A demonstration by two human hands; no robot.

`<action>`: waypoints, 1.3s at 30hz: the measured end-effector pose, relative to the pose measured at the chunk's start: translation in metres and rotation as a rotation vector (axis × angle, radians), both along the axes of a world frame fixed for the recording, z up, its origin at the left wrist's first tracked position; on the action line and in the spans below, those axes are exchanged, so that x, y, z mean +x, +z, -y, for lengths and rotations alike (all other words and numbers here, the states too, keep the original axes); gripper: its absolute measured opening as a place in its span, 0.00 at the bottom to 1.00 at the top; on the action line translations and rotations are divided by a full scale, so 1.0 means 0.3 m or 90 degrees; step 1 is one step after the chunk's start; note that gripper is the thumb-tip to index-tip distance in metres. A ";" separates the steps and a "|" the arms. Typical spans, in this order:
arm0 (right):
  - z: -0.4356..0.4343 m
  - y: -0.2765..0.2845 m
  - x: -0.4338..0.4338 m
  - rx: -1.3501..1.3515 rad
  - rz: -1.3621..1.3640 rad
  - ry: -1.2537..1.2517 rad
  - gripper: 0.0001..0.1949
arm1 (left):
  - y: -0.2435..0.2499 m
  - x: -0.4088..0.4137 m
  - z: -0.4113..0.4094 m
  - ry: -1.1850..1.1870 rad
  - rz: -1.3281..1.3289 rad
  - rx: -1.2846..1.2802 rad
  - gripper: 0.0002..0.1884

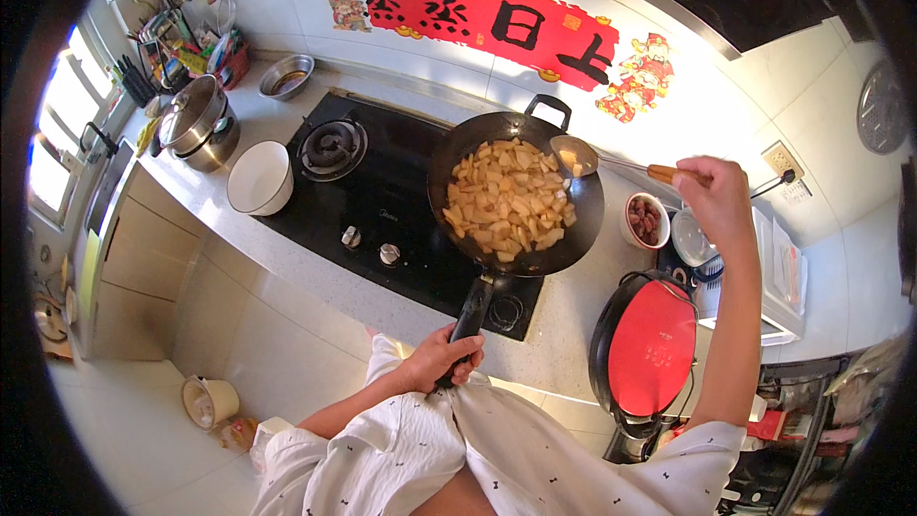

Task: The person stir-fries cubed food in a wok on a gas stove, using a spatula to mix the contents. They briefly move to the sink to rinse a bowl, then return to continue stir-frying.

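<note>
My left hand (443,358) grips the black handle (473,312) of a dark wok (586,229) on the right side of the gas hob. Pale brown cut pieces of food (507,197), which look like fruit or vegetable, fill much of the wok's bottom. My right hand (713,190) is raised at the right, closed around the wooden handle (670,174) of a metal ladle. The ladle's bowl (575,156) is over the wok's upper right part, with one or more pieces in it. Whether the ladle touches the wok's wall I cannot tell.
Right of the wok stand a white bowl of dark red dried fruit (644,221) and a red-topped electric griddle (653,351). Left of the hob (387,179) are a white bowl (261,179), a steel pot (197,122) and a metal basin (286,77). A bin (209,401) stands on the floor.
</note>
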State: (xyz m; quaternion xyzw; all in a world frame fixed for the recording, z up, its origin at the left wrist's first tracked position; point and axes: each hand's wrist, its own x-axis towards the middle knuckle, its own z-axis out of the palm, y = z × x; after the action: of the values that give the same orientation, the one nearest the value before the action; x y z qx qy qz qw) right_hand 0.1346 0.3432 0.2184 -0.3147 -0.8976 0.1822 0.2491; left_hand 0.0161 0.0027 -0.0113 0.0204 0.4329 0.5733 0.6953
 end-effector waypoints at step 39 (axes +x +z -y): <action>0.123 0.046 -0.193 -0.218 0.126 0.249 0.11 | 0.042 -0.001 -0.009 -0.012 -0.020 0.006 0.12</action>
State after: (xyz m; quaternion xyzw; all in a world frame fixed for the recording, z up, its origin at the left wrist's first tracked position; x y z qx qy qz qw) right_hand 0.0767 0.3064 0.2321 -0.1894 -0.9175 0.3440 0.0637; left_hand 0.0159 0.0055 0.0013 0.0367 0.4411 0.5685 0.6934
